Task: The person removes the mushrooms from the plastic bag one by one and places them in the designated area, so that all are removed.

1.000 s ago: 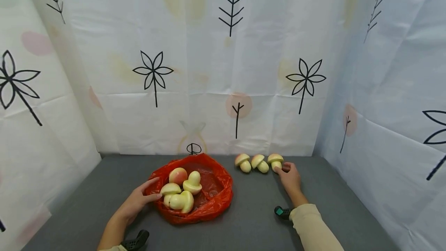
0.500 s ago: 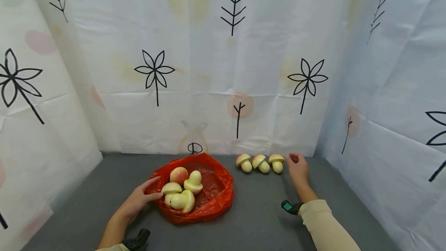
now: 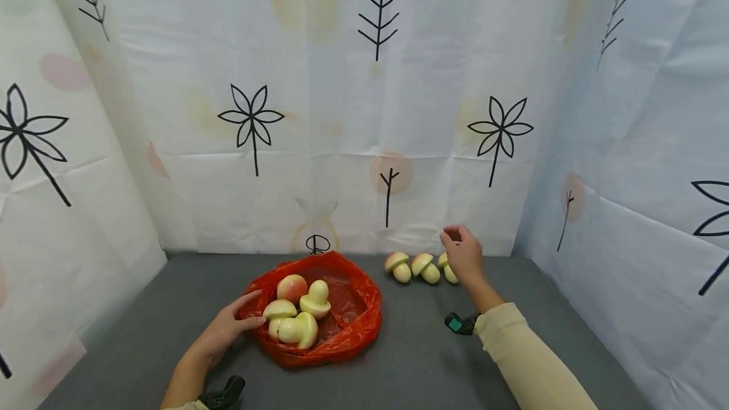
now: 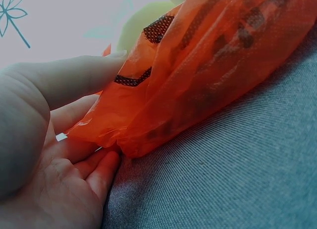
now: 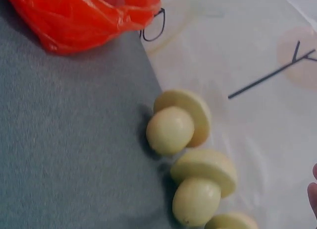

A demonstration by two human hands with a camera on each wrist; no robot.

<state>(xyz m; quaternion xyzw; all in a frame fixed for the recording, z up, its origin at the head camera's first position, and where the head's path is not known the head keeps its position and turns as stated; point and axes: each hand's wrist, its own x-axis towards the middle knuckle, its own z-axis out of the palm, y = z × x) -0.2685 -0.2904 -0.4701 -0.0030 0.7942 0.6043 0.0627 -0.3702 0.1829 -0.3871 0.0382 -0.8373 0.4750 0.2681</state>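
Note:
A red plastic bag (image 3: pixel 364 328) lies with its mouth spread on the grey table, several toy mushrooms (image 3: pixel 299 329) inside it. My left hand (image 3: pixel 224 328) holds the bag's left side; in the left wrist view the red plastic (image 4: pixel 143 110) lies between thumb and fingers. Three more mushrooms stand in a row at the back: a left one (image 3: pixel 401 268), a middle one (image 3: pixel 427 269) and a right one (image 3: pixel 450 273). My right hand (image 3: pixel 466 255) is raised over the right mushroom, partly hiding it, fingers loosely bent and holding nothing. Only fingertips (image 5: pixel 313 194) show in the right wrist view.
A pale patterned curtain (image 3: pixel 342 112) hangs right behind the table's back edge and along both sides. Grey table surface (image 3: pixel 398 359) lies between the bag and my right arm. A dark wrist camera (image 3: pixel 460 323) sits on my right wrist.
My right hand has let go of the right mushroom, drawn off to the right, then risen up and left over it. My left hand and the bag have stayed put.

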